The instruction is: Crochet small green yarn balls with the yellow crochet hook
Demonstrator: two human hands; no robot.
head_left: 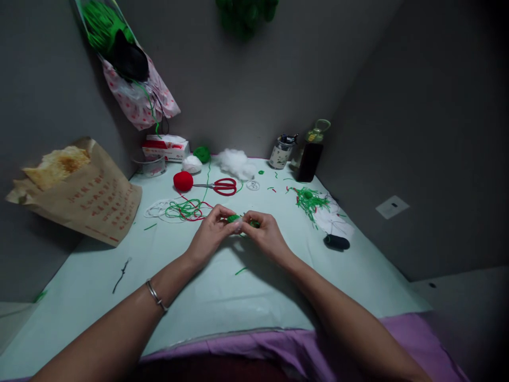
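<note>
Over the middle of the table, my left hand (214,231) and my right hand (264,232) meet fingertip to fingertip. Both are closed in a pinch on a small green yarn piece (233,218), with a bit of white showing between the fingers. Its exact shape is mostly hidden. Just beyond my left hand lies a loose tangle of green yarn (185,209) with red and white strands. Red-handled scissors (225,187) rest farther back, their blades pointing left toward a red yarn ball (183,181). A short green yarn scrap (240,270) lies in front of my hands.
At the back stand a tissue box (170,148), white stuffing (236,163), a jar (281,154) and a bottle (312,156). A paper bag (91,196) with flatbread is at left. Green yarn scraps (310,200) and a dark cylinder (336,242) lie at right.
</note>
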